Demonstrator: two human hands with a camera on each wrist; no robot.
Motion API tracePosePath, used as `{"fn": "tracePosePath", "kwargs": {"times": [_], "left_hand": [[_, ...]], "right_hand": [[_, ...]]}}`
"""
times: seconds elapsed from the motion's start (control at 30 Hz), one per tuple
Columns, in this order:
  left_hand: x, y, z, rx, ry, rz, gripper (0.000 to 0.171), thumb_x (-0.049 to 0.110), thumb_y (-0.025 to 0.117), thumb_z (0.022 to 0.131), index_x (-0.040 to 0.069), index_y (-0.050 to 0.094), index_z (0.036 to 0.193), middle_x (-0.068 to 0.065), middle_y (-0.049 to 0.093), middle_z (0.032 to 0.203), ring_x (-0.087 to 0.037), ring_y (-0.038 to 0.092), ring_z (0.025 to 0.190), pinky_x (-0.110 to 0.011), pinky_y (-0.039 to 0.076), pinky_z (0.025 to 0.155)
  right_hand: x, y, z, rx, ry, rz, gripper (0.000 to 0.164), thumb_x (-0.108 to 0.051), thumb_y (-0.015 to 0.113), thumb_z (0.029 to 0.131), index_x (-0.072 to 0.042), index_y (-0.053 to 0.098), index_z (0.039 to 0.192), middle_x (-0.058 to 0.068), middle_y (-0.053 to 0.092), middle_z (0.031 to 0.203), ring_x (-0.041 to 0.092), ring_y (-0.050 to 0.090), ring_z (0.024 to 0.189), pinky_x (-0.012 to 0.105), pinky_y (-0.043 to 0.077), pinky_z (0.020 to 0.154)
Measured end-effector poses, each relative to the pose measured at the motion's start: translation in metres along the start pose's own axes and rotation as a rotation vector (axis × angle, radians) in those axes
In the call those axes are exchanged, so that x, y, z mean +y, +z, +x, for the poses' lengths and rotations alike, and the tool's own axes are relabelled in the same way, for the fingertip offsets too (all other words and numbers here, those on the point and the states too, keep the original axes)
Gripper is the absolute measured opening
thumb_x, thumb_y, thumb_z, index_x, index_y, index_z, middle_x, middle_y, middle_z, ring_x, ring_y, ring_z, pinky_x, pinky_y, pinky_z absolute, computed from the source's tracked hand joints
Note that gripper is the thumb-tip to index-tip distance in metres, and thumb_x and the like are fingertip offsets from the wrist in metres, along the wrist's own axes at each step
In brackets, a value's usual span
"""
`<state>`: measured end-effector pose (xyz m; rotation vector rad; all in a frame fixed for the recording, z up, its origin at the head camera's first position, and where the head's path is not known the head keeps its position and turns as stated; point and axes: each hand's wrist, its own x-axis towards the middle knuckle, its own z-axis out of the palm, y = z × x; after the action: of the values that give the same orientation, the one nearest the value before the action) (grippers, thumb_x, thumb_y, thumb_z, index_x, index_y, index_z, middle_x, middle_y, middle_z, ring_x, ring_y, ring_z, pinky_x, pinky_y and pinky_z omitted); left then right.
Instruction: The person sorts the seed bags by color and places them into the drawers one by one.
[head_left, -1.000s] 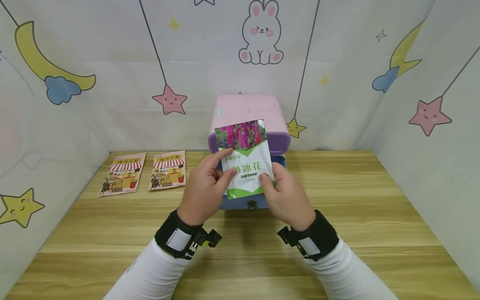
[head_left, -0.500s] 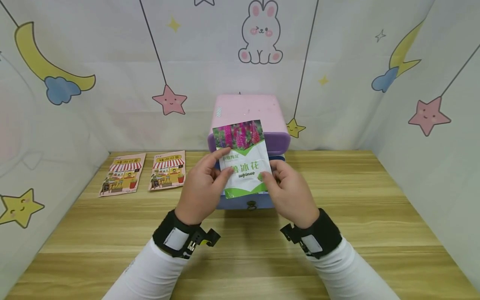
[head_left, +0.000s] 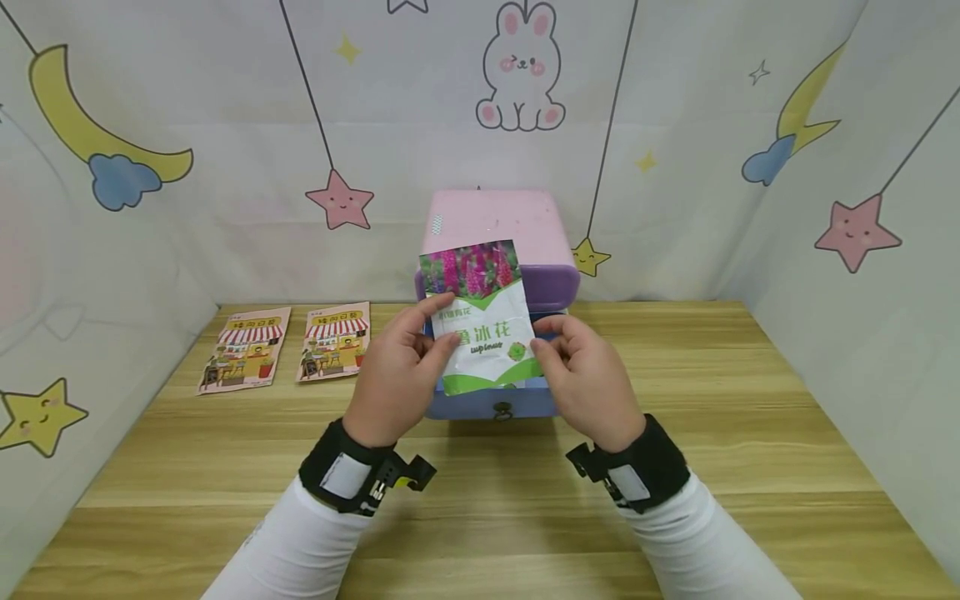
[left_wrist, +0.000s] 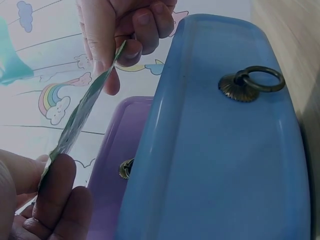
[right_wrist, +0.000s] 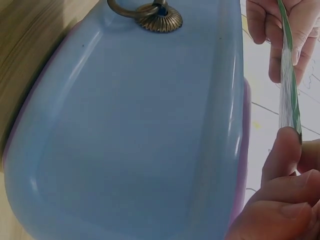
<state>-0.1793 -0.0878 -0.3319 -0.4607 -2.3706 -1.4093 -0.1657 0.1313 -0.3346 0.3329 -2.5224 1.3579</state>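
A white and green seed packet (head_left: pixel 483 321) with pink flowers printed on top is held up in front of a small drawer box. My left hand (head_left: pixel 397 367) grips its left side, thumb on the front face. At the packet's lower right edge, my right hand (head_left: pixel 592 379) pinches it between thumb and finger. Below and behind the packet, the blue drawer (head_left: pixel 487 407) is pulled out; the packet hides most of its inside. Seen edge-on in the left wrist view, the thin packet (left_wrist: pixel 82 112) spans between both hands, beside the drawer front with its brass ring pull (left_wrist: pixel 262 80).
The box has a pink top (head_left: pixel 498 221) and a purple upper drawer (head_left: pixel 551 287). To the left on the wooden table (head_left: pixel 750 450) lie two pink packets, a left one (head_left: pixel 243 350) and a right one (head_left: pixel 333 342). A patterned cloth (head_left: pixel 420 108) hangs behind.
The packet and my left hand have shifted slightly left. My right hand has moved a little right, its thumb sliding from the packet's face to its edge, uncovering a small printed mark.
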Motion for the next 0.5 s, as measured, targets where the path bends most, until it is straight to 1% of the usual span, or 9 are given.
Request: {"fn": "tracePosePath", "kwargs": {"times": [0.13, 0.33, 0.5], "left_hand": [[-0.001, -0.001, 0.001, -0.003, -0.006, -0.007, 0.043, 0.023, 0.065, 0.092, 0.033, 0.054, 0.133, -0.002, 0.048, 0.08, -0.015, 0.043, 0.054, -0.025, 0.033, 0.041], [-0.002, -0.003, 0.002, 0.005, -0.016, -0.009, 0.043, 0.024, 0.065, 0.092, 0.035, 0.054, 0.133, -0.004, 0.049, 0.072, -0.016, 0.043, 0.05, -0.026, 0.033, 0.039], [-0.002, -0.006, 0.003, 0.009, -0.025, -0.003, 0.043, 0.024, 0.065, 0.092, 0.035, 0.054, 0.133, -0.005, 0.051, 0.074, -0.016, 0.045, 0.052, -0.026, 0.034, 0.039]], "right_hand": [[0.002, -0.001, 0.001, -0.003, 0.008, -0.005, 0.021, -0.02, 0.056, 0.097, -0.011, 0.059, 0.116, 0.003, 0.055, 0.069, 0.015, 0.043, 0.049, 0.024, 0.034, 0.042], [0.004, -0.007, 0.002, -0.004, 0.011, -0.019, 0.022, -0.021, 0.053, 0.099, -0.012, 0.058, 0.119, 0.005, 0.062, 0.075, 0.017, 0.045, 0.05, 0.025, 0.035, 0.042], [0.005, -0.012, 0.004, 0.03, 0.01, -0.039, 0.023, -0.022, 0.054, 0.098, -0.012, 0.057, 0.119, 0.003, 0.062, 0.077, 0.018, 0.047, 0.052, 0.026, 0.037, 0.043]]}}
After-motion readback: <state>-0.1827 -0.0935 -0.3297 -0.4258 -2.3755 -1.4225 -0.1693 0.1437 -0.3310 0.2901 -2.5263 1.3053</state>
